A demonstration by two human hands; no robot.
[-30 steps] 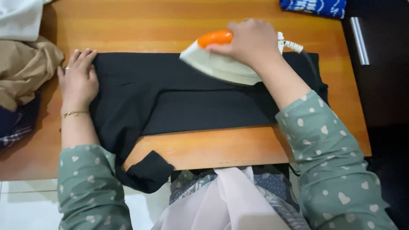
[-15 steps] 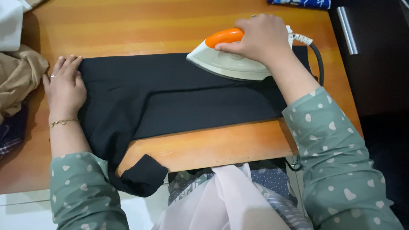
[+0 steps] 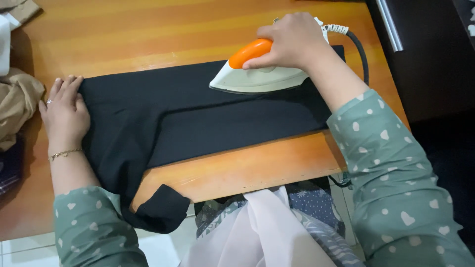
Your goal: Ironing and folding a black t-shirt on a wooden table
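We work at an orange-brown wooden table (image 3: 148, 34), a dark cabinet (image 3: 420, 59) at its right edge. Our right hand (image 3: 292, 42) is closed around the orange handle of the white iron (image 3: 257, 74), whose soleplate rests flat on the far edge of the black garment (image 3: 198, 118) spread across the table. Our left hand (image 3: 64, 111) lies open and flat, fingers together, on the garment's left end, seemingly pinning the cloth taut against the iron's pull. One sleeve (image 3: 158, 207) hangs off the near edge. A tan cloth (image 3: 17, 104) sits crumpled just beyond the left hand. Against half a second ago, the iron has slid slightly left along the fabric, and our view has shifted right.
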